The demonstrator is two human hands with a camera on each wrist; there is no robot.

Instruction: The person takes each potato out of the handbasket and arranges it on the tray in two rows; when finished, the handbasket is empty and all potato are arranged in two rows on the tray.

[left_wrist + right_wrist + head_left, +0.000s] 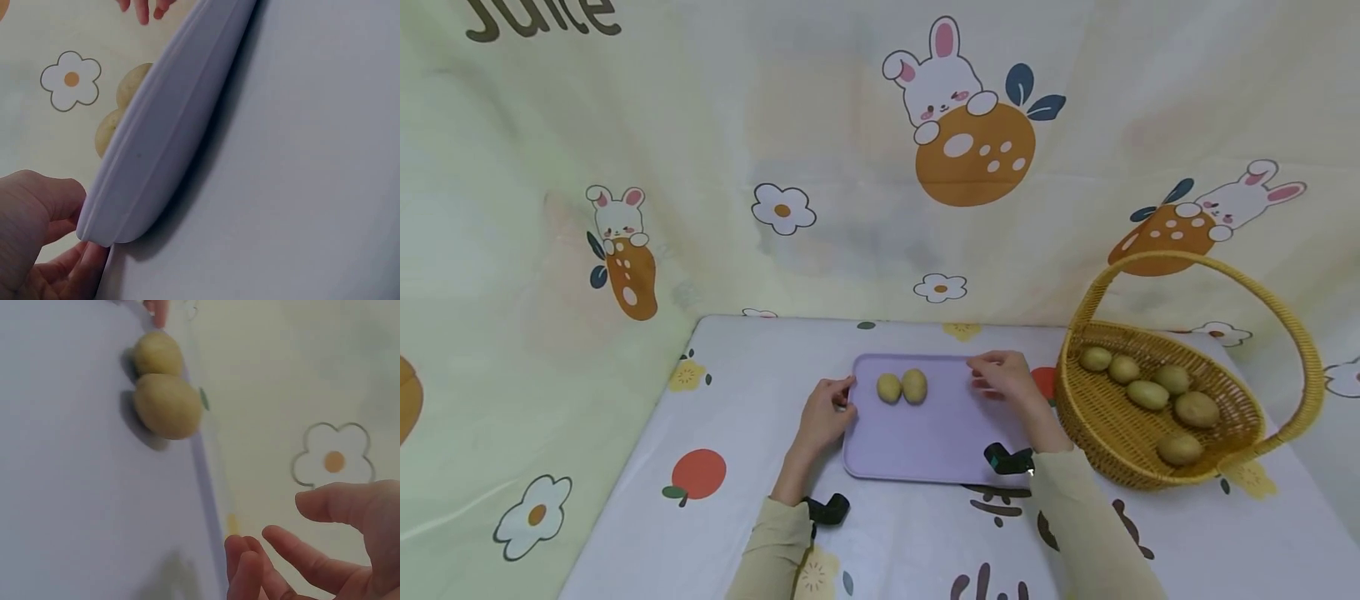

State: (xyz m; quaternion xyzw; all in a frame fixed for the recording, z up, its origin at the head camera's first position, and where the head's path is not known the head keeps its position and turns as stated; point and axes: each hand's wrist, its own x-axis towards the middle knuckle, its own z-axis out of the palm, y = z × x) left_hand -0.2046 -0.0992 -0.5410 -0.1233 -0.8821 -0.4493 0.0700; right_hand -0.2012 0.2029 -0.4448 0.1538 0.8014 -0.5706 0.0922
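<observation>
On the table lies a purple tray [925, 442] with two potatoes side by side in its left part, a smaller potato [889, 388] and a larger potato [914, 387]. My left hand [827, 412] pinches the tray's left rim; in the left wrist view its thumb and fingers are at the rim's end, one fingertip under it. Over the tray's far right part is my right hand [1006, 379], with nothing in it. The right wrist view shows its thumb and fingers [312, 556] apart and loosely bent, away from the potatoes.
Right of the tray stands a yellow wicker basket [1082, 429] with a tall arched handle [1262, 292] and several potatoes [1197, 409] inside. My right forearm passes between tray and basket. A printed cloth [850, 125] hangs behind the table.
</observation>
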